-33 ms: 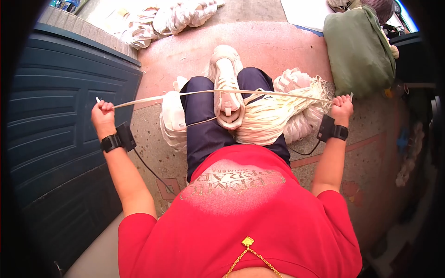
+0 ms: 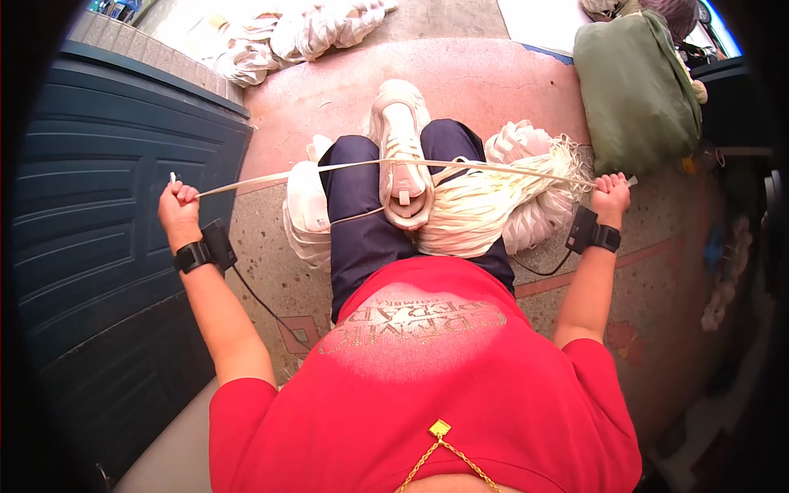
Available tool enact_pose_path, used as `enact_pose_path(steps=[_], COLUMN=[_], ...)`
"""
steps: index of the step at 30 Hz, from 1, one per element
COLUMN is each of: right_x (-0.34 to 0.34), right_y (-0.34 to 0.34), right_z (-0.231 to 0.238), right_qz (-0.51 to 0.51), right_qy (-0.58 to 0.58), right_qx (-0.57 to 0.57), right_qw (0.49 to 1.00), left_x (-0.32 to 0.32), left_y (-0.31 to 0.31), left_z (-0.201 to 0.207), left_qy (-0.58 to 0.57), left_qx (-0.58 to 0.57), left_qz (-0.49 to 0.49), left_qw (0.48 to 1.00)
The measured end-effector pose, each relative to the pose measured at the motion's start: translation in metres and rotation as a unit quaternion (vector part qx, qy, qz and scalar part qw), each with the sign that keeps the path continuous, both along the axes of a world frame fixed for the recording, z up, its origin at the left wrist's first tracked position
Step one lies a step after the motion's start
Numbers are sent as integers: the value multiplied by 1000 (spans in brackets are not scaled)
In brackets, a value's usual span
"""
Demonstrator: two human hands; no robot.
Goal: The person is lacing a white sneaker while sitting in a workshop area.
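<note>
A long cream shoelace point(image 2: 279, 173) stretches nearly straight between my two hands and crosses over a pale sneaker point(image 2: 401, 185) between my knees. My left hand point(image 2: 179, 207), out at the left, is closed round one end; a small white tip pokes out above the fingers. Out at the right, my right hand point(image 2: 611, 197) is closed round the other end, with a white tip beyond the fingers. A thick bundle of loose cream laces point(image 2: 468, 209) lies over my right thigh. Another thin strand runs from the shoe across my left leg.
White bundled material point(image 2: 306, 209) sits by my left leg, and more lies at the far left point(image 2: 320, 33). A dark blue panelled door point(image 2: 123, 172) stands close at left. At the right is a stuffed green sack point(image 2: 637, 90). Cables hang from both wristbands.
Both hands have moved slightly outward, the left to the left and the right to the right, with the shoelace still held between them. The shoe has not visibly moved.
</note>
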State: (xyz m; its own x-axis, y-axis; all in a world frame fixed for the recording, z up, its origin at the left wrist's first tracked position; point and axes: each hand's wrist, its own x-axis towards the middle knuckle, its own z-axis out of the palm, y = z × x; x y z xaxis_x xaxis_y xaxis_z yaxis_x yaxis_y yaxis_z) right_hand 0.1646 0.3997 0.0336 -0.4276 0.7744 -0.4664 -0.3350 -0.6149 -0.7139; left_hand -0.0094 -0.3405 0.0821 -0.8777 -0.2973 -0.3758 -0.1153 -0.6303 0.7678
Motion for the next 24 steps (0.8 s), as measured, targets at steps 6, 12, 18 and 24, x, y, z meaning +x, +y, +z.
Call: enact_pose_path(steps=[6, 12, 18, 24], right_x=[-9, -57, -99, -111], right_y=[-27, -126, -235, -256], right_z=[4, -4, -3, 2], right_qz=[33, 448, 535, 547], right_qy=[-127, -213, -58, -30], right_qx=[88, 271, 556, 720], right_qw=[987, 825, 634, 426], left_x=[2, 3, 20, 26], left_y=[49, 139, 225, 242], left_z=[31, 2, -18, -13], left_qy=[-34, -37, -34, -22], left_qx=[-222, -326, -301, -294], left_qz=[35, -167, -308, -367], left_qw=[974, 930, 902, 882])
